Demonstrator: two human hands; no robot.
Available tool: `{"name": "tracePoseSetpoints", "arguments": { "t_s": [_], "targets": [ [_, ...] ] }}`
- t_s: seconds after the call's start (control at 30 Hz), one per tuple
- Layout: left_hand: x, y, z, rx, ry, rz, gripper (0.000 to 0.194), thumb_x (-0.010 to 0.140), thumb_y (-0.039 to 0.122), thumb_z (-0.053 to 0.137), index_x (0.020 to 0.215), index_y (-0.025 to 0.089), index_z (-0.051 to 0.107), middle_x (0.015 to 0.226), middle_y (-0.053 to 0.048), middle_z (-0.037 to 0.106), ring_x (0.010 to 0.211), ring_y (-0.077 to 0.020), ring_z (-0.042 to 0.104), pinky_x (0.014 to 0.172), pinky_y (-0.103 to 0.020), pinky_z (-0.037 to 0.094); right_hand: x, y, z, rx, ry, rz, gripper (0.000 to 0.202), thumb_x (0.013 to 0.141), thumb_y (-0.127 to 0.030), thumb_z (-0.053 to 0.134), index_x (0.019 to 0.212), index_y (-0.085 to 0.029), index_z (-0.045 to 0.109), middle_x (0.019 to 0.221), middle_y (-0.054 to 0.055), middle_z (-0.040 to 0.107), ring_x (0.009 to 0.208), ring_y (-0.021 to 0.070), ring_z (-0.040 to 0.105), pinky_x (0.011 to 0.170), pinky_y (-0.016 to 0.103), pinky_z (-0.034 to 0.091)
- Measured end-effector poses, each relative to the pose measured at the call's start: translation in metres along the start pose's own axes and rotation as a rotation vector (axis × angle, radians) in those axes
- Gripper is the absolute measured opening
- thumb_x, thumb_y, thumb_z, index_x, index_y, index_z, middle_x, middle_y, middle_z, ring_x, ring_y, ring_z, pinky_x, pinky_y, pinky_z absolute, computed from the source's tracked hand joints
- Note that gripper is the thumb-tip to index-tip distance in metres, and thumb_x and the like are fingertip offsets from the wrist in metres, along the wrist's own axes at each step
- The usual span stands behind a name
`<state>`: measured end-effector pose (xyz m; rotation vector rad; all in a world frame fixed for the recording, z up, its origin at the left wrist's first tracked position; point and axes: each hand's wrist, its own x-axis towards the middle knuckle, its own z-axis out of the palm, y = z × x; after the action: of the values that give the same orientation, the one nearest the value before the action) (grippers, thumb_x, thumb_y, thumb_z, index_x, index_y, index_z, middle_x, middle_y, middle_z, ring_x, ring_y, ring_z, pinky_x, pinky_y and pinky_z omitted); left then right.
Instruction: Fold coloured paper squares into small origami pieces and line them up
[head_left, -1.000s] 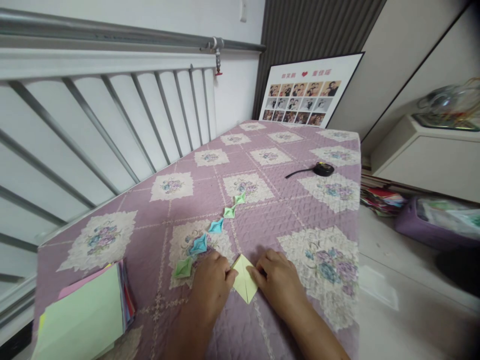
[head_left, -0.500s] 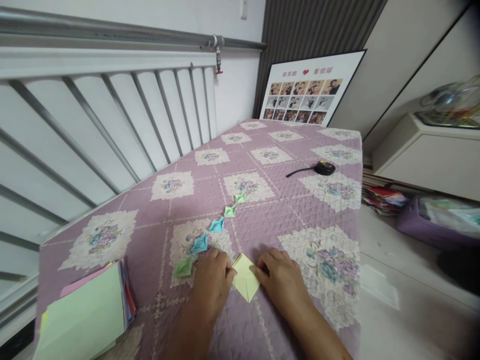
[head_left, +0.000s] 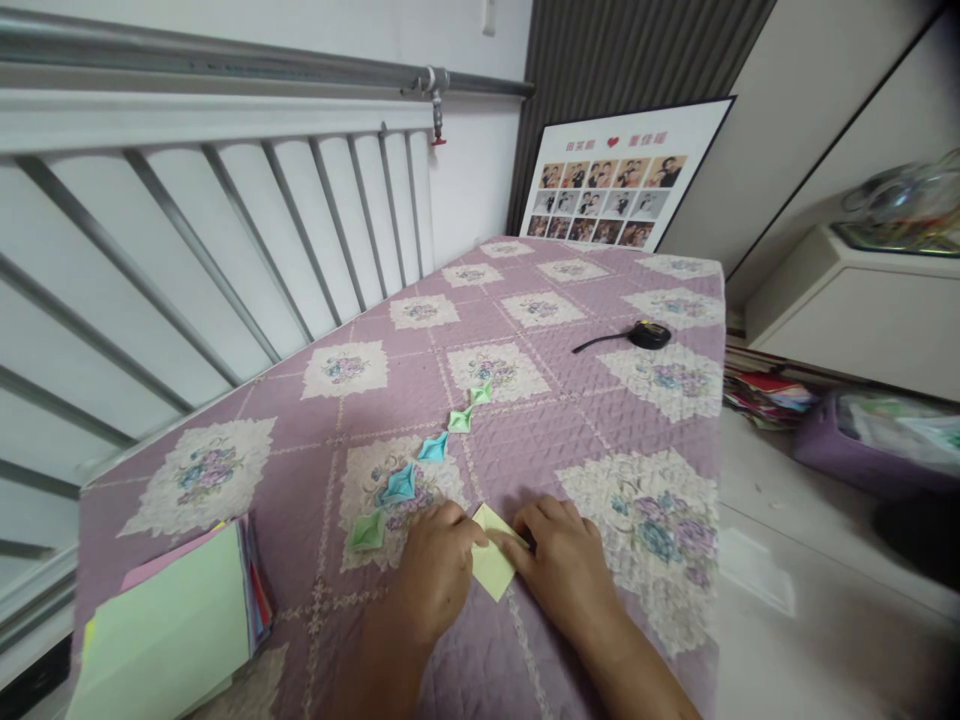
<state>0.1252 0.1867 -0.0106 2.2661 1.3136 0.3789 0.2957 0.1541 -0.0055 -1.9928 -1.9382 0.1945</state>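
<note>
A small folded square of pale yellow paper lies on the cloth, one corner pointing toward me. My left hand grips its left edge, fingers curled, thumb resting on top. From the other side my right hand holds the paper, its thumb reaching across to the middle near the left thumb. Both thumbs partly cover the upper half. Beyond my left hand runs a slanting row of folded paper boats: a green one, a blue one, a smaller blue one and further green ones.
A stack of coloured paper sheets sits at the left front. Farther back on the right lies a black tape measure with a strap. The purple floral tablecloth borders a white radiator. A photo board leans behind.
My left hand has shifted slightly right. My right thumb has slid inward over the middle of the yellow paper, bringing the two thumbs together.
</note>
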Motion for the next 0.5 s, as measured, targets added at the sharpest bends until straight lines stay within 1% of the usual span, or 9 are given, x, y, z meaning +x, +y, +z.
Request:
{"name": "tracePoseSetpoints", "arguments": {
  "t_s": [0.1, 0.17, 0.3, 0.4, 0.5],
  "targets": [
    [0.000, 0.003, 0.000, 0.005, 0.012, -0.015, 0.027, 0.081, 0.008, 0.046, 0.086, 0.025, 0.067, 0.090, -0.002, 0.060, 0.091, -0.0186, 0.052, 0.084, -0.034, 0.035, 0.001, -0.005, 0.000, -0.035, 0.008, 0.022, 0.021, 0.076, -0.043, 0.065, 0.072, -0.024, 0.058, 0.083, 0.004, 0.060, 0.085, 0.0234, 0.051, 0.070, 0.034, 0.031],
    [0.000, 0.004, -0.001, 0.015, 0.017, -0.039, 0.022, 0.082, 0.011, 0.048, 0.087, 0.024, 0.065, 0.091, -0.002, 0.060, 0.091, -0.0189, 0.053, 0.084, -0.034, 0.035, 0.002, -0.006, 0.000, -0.039, 0.001, 0.038, 0.021, 0.075, -0.042, 0.067, 0.073, -0.024, 0.058, 0.085, 0.004, 0.060, 0.086, 0.0237, 0.051, 0.070, 0.035, 0.031],
    [0.001, 0.004, -0.004, 0.008, 0.008, -0.077, 0.017, 0.081, 0.013, 0.053, 0.088, 0.023, 0.064, 0.091, -0.001, 0.060, 0.091, -0.0187, 0.053, 0.081, -0.033, 0.035, 0.003, -0.001, -0.003, -0.006, -0.027, 0.065, 0.018, 0.074, -0.040, 0.067, 0.074, -0.024, 0.058, 0.085, 0.003, 0.060, 0.087, 0.0234, 0.051, 0.071, 0.035, 0.030],
    [0.001, 0.003, -0.006, 0.002, -0.006, -0.073, 0.021, 0.081, 0.011, 0.051, 0.088, 0.024, 0.066, 0.091, -0.001, 0.061, 0.091, -0.0183, 0.053, 0.081, -0.033, 0.034, 0.003, 0.007, -0.004, 0.031, -0.030, 0.077, 0.015, 0.075, -0.037, 0.067, 0.073, -0.024, 0.059, 0.084, 0.002, 0.060, 0.087, 0.0228, 0.052, 0.071, 0.035, 0.029],
    [0.000, 0.002, -0.006, -0.007, 0.003, -0.027, 0.031, 0.082, 0.009, 0.048, 0.095, 0.028, 0.069, 0.092, -0.001, 0.062, 0.091, -0.0176, 0.054, 0.082, -0.032, 0.034, 0.003, 0.013, -0.004, 0.059, -0.036, 0.059, 0.009, 0.075, -0.032, 0.065, 0.073, -0.025, 0.060, 0.083, 0.001, 0.060, 0.087, 0.0224, 0.052, 0.072, 0.035, 0.029]
  ]
}}
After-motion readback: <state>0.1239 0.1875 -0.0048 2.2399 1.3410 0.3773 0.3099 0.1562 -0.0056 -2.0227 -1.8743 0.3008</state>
